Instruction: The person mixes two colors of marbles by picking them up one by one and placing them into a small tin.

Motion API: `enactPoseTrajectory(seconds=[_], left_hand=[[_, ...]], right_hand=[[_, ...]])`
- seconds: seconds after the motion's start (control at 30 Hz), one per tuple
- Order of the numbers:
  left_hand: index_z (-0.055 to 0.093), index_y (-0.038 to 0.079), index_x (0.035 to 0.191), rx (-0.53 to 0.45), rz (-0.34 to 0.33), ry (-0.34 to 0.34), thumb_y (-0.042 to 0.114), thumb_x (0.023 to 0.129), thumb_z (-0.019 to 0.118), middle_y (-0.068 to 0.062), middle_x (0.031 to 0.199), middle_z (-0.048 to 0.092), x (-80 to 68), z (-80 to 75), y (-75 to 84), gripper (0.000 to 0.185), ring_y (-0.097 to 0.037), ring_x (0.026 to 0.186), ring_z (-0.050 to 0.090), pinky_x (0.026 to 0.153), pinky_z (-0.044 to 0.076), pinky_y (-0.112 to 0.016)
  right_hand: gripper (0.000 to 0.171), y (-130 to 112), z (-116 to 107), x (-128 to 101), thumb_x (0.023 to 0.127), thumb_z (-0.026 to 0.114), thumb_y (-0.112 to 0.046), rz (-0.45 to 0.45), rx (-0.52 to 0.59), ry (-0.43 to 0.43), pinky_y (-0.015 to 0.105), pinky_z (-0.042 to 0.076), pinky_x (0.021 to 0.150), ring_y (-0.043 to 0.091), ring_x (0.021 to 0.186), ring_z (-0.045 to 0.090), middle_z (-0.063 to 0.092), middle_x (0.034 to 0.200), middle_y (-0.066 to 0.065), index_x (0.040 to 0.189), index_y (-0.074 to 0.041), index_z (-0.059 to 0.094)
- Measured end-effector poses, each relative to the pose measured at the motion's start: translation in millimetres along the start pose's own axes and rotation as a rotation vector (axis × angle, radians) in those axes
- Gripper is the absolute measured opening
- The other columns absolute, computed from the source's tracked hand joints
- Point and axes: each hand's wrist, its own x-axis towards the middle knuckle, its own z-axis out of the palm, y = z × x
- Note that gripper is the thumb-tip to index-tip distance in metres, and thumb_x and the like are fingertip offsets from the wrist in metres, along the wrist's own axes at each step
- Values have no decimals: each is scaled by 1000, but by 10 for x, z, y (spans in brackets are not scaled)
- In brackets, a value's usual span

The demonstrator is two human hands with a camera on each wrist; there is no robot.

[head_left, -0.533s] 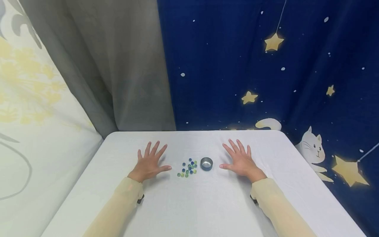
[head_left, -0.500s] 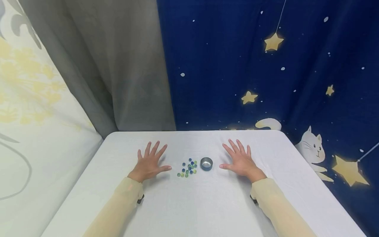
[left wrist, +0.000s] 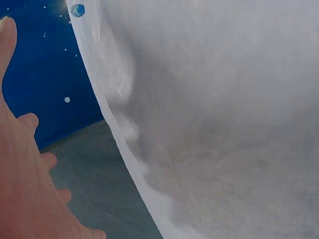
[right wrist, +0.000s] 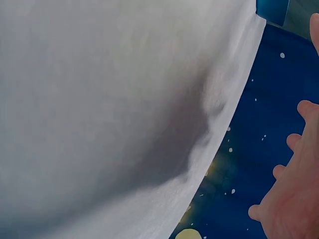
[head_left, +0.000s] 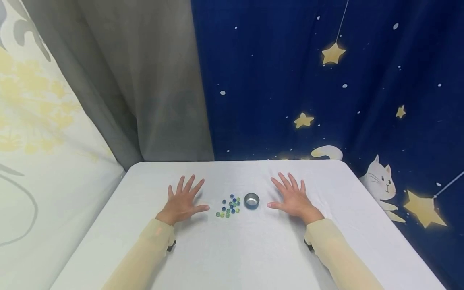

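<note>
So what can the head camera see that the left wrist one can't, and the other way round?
Only the head view: right hand, metal cup, printed cat.
Only the left wrist view: a close-up of the left hand, but no new thing.
Both: left hand, white table, blue curtain, grey curtain and at least one blue bead.

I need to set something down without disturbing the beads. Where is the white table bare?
Most room: the white table between the left sleeve and right sleeve, on the near side of the beads and bowl. Also a strip between the bowl and far edge. Crowded: the middle, where beads sit close beside the bowl, between left hand and right hand.
</note>
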Motion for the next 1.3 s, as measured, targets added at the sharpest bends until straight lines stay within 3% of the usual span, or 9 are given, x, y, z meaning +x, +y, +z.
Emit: enactPoseTrajectory(seconds=[0.5,0.77,0.97,1.3], left_hand=[[23,26,156,-71,-27,-13,71,81,58,-14,160,14,-17,173,-103,94,-45,144,4,100,5,-76],[30,19,154,-123,1,21,68,81,60,-17,158,21,-11,111,8,92,-46,142,13,104,11,-70],[32,18,153,-126,6,29,72,80,56,-19,156,26,-47,156,50,94,-48,141,17,104,15,-70],[24,18,155,-287,-55,-12,68,84,57,-19,158,20,-5,262,148,93,-46,142,12,107,11,-66]], right_hand=[[97,-111,162,32,78,64,-69,-6,118,-34,70,9,104,42,144,8,17,160,13,154,-20,29],[99,-160,182,86,78,70,-61,9,254,-59,66,12,107,43,143,11,19,159,16,154,-16,26],[101,-241,203,108,77,75,-55,15,346,-87,65,12,107,43,143,12,21,158,18,155,-15,24],[101,-308,253,101,76,76,-54,71,437,-87,61,16,109,38,143,18,27,156,14,155,-18,23]])
